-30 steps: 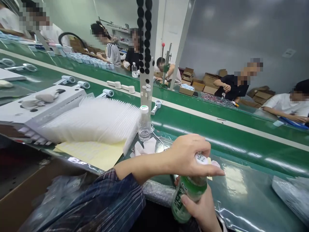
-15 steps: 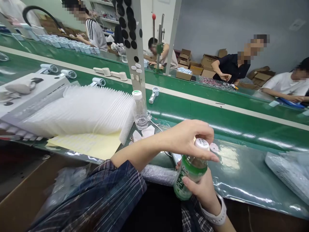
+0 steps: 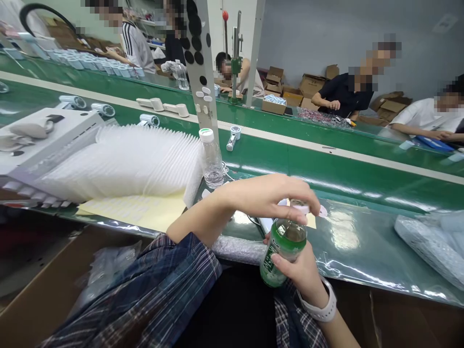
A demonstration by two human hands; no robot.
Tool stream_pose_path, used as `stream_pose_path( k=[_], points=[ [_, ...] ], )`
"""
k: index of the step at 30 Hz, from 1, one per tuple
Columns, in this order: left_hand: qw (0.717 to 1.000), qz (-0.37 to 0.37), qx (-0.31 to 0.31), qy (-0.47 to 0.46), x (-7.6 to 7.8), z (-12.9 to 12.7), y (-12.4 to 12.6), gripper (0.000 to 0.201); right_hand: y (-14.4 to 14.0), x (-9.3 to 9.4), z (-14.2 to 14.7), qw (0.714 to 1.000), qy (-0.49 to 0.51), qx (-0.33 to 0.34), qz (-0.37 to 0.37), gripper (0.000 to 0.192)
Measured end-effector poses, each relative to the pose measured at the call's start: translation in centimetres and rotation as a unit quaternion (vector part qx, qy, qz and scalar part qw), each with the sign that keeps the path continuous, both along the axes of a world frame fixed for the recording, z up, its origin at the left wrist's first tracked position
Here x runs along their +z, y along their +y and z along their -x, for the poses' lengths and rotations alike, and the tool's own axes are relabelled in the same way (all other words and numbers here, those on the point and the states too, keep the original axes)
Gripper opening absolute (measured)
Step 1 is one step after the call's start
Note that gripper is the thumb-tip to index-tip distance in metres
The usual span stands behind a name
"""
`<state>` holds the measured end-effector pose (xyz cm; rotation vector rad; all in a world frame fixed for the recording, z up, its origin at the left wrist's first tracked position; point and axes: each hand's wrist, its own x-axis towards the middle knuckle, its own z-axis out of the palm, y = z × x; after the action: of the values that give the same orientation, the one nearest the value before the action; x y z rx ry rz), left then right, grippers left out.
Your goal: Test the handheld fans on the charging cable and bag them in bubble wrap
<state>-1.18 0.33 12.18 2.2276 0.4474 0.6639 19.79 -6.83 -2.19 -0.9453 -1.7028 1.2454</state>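
Note:
My right hand (image 3: 299,268) is wrapped around the body of a green-labelled plastic bottle (image 3: 286,241), held tilted over the near edge of the bench. A white band is on that wrist. From the left, my left hand (image 3: 277,195) reaches across the top of the bottle, its thumb and fingers closed around the white bottle cap (image 3: 303,209). The fingers partly cover the cap, and I cannot tell whether it still sits on the neck. Behind the hands, a phone-like flat item (image 3: 266,223) lies partly hidden on the bench.
A clear bottle (image 3: 212,164) stands by the metal post, beside stacked white foam sleeves (image 3: 145,159) and yellow sheets (image 3: 134,212). Bubble-wrapped items (image 3: 427,241) lie at right. Small handheld devices (image 3: 234,137) rest on the green line (image 3: 290,166). Several people work across it.
My left thumb and fingers have closed in around the cap from a wider spread. My right hand keeps its hold on the bottle. The camera view has shifted slightly.

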Motion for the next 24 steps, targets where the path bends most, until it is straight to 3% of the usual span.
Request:
stream_pose_path(
  k=[3, 6, 10, 13, 17, 21, 24],
  points=[
    [0.987, -0.075, 0.142, -0.024, -0.3, -0.1, -1.1, 0.04, -0.1, 0.5, 0.2, 0.999, -0.03, 0.011, -0.011, 0.045],
    [0.969, -0.039, 0.217, -0.116, -0.8, 0.4, -0.4, 0.051, -0.1, 1.3, 0.5, 0.999, -0.008, 0.045, -0.012, 0.044],
    [0.931, 0.082, 0.233, -0.268, -1.5, 1.3, 2.3, 0.049, -0.6, 2.5, 0.3, 0.994, 0.039, 0.071, -0.07, 0.051],
    [0.902, 0.145, 0.241, -0.327, -1.7, 1.8, 3.5, 0.043, -1.1, 3.8, -0.2, 0.984, 0.039, 0.113, -0.13, 0.062],
    [0.897, 0.154, 0.238, -0.34, -1.5, 2.0, 3.6, 0.043, -0.9, 5.7, -0.7, 0.969, 0.031, 0.161, -0.187, 0.055],
    [0.902, 0.142, 0.239, -0.33, -1.5, 2.1, 3.4, 0.043, 0.6, 6.6, -0.9, 0.93, 0.045, 0.239, -0.275, 0.059],
    [0.905, 0.134, 0.236, -0.328, -1.6, 2.0, 3.4, 0.042, 0.7, 6.6, -1.1, 0.923, 0.01, 0.2, -0.328, 0.058]
  ],
)
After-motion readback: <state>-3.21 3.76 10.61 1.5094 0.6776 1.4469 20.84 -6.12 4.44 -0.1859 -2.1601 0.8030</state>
